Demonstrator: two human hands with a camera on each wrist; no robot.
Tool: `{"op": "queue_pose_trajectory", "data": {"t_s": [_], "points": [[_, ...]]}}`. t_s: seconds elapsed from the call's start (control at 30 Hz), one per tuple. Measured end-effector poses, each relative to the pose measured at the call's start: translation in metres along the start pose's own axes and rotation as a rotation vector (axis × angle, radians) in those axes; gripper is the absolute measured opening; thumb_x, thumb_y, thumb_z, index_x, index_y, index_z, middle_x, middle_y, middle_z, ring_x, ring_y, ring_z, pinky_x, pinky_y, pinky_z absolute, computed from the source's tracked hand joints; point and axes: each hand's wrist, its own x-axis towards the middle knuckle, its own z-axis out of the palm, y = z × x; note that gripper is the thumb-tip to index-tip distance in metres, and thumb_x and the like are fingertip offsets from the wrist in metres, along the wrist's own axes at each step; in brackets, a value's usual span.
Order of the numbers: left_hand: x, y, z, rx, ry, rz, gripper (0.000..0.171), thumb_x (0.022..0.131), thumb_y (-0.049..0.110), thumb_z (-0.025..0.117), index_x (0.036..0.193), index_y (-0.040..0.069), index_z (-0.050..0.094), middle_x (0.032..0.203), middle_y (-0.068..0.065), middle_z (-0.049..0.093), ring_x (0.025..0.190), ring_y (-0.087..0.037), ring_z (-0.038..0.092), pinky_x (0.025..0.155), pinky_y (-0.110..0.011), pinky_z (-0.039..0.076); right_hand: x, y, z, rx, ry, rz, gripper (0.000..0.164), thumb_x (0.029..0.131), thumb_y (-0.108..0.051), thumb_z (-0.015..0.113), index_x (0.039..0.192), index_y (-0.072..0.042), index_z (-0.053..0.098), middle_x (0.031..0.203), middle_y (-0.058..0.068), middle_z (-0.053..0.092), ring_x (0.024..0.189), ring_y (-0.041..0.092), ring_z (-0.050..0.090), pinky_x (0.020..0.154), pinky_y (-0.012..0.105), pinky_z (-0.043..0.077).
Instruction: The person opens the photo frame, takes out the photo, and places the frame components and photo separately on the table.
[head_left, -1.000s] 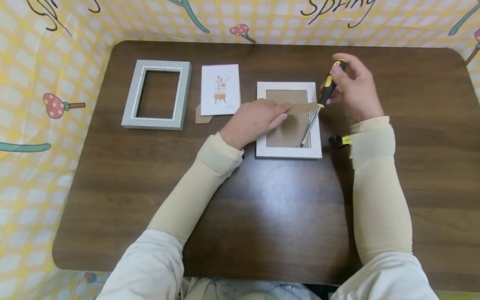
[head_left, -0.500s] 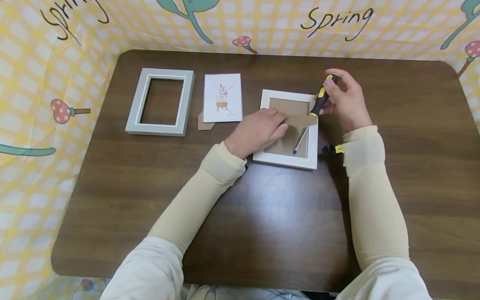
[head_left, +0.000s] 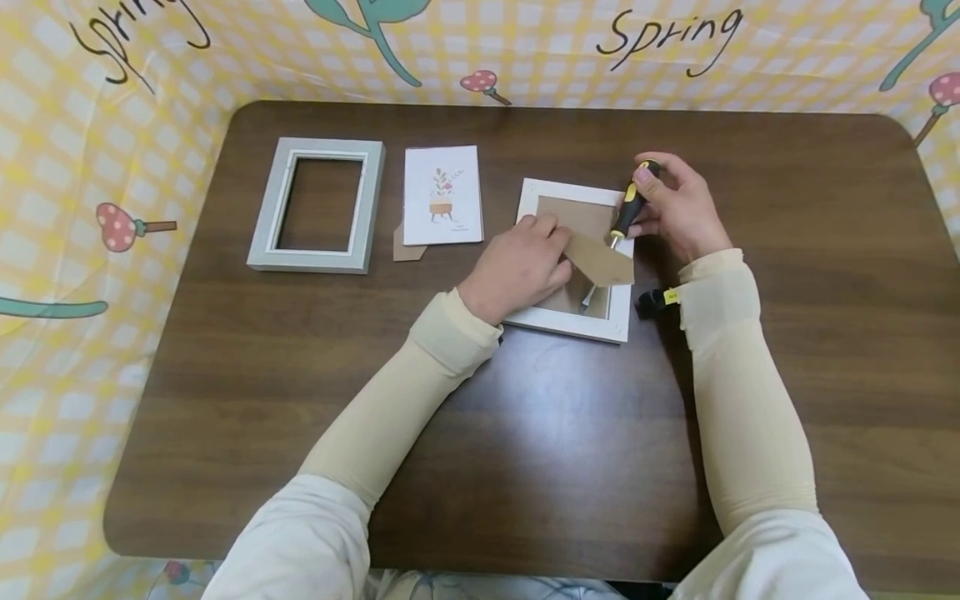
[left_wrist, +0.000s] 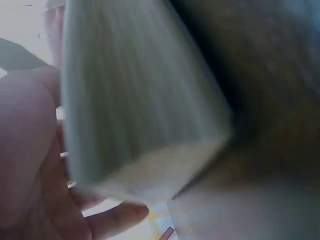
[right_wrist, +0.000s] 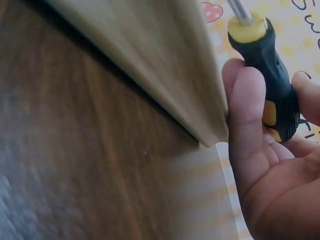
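Observation:
A white picture frame (head_left: 620,321) lies back up on the table, its brown backing board (head_left: 573,212) showing. My left hand (head_left: 517,268) is over the frame's left side, fingers curled at one end of a brown stand flap (head_left: 602,265), which is raised and tilted over the board. With my right hand (head_left: 681,208) I grip the black and yellow handle of a screwdriver (head_left: 632,202) at the frame's upper right. Its metal shaft passes behind the flap, and the tip shows near the board's lower edge. The right wrist view shows thumb and fingers around the handle (right_wrist: 270,80).
A pale grey empty frame (head_left: 262,221) stands at the far left. Between the frames lies a white card (head_left: 442,192) with a potted plant picture, over a brown board piece (head_left: 408,248). A yellow checked cloth (head_left: 525,50) borders the table.
The brown flap has tipped toward me and shows more of its face. The right hand with the screwdriver has moved slightly left and nearer. The frame has turned a little; the view has shifted.

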Motion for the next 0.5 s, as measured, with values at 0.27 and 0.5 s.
{"op": "queue_pose_trajectory", "data": {"t_s": [0.27, 0.5], "points": [[0.001, 0.011, 0.003, 0.196, 0.028, -0.075, 0.035, 0.094, 0.015, 0.059, 0.124, 0.001, 0.069, 0.103, -0.012, 0.059, 0.093, -0.027, 0.057, 0.057, -0.036, 0.055, -0.001, -0.002, 0.011, -0.057, -0.016, 0.008, 0.05, 0.095, -0.024, 0.069, 0.14, -0.01, 0.053, 0.089, 0.018, 0.068, 0.057, 0.024, 0.067, 0.046, 0.029, 0.052], [0.001, 0.014, 0.002, 0.203, 0.057, -0.098, 0.033, 0.095, 0.01, 0.059, 0.125, 0.003, 0.07, 0.1, -0.01, 0.058, 0.09, -0.025, 0.056, 0.052, -0.034, 0.053, -0.006, -0.008, 0.019, -0.057, -0.008, 0.019, 0.045, 0.096, -0.025, 0.069, 0.137, -0.016, 0.054, 0.098, 0.021, 0.06, 0.056, 0.025, 0.066, 0.047, 0.033, 0.055]]}}
